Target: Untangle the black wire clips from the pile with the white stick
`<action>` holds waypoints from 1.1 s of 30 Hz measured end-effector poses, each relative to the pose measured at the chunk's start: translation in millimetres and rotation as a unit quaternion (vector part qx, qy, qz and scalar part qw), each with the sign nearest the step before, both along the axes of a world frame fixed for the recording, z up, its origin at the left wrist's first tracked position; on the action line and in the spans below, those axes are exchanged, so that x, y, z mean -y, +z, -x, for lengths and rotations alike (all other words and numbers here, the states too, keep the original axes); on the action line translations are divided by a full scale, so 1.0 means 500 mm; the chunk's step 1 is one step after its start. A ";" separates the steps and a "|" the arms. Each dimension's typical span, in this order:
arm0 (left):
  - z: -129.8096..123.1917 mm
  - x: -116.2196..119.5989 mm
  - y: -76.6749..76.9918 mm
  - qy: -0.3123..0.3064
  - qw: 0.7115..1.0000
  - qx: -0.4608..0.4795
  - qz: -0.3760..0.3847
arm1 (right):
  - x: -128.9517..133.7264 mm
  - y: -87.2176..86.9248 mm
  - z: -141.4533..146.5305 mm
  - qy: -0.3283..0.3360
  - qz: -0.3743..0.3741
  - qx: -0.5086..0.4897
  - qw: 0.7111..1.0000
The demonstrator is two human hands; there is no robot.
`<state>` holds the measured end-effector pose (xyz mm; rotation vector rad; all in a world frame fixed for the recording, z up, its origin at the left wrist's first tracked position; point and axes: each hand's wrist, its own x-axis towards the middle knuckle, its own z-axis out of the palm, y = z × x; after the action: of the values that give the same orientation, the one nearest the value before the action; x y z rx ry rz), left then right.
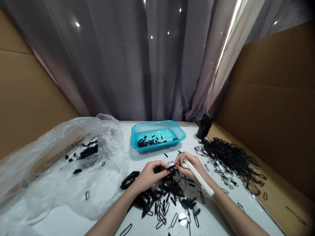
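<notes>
Head view: both hands meet mid-table over a scatter of black loops (169, 200). The left hand (147, 175) pinches a small black piece (171, 167) at its fingertips, long axis running left to right, its free end toward the right hand (189, 165). That hand's fingers are curled around a white knife (198, 177), blade tip pointing up-left toward the blue basket (157, 126).

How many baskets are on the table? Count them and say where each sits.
1. The blue basket sits at the back middle of the white table, beyond both hands, with small black pieces inside. The crumpled plastic bag on the left could hide something.
</notes>
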<state>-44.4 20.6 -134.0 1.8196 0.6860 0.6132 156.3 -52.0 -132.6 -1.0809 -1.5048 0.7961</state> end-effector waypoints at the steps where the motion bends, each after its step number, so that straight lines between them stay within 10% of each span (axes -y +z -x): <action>1: 0.001 -0.003 -0.004 -0.007 1.000 -0.002 0.018 | 0.001 -0.005 0.001 -0.005 -0.001 0.001 1.000; 18: -0.014 0.001 -0.026 0.009 0.999 0.002 0.045 | 0.021 0.007 0.016 -0.176 -0.020 0.094 0.980; 33: -0.018 -0.004 -0.033 0.050 0.997 0.043 0.050 | 0.044 0.000 0.047 -0.090 -0.054 0.147 0.984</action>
<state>-35.6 22.5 -150.7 1.6641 0.7389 0.7066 132.9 -73.9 -132.5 -1.2720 -1.6458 0.4381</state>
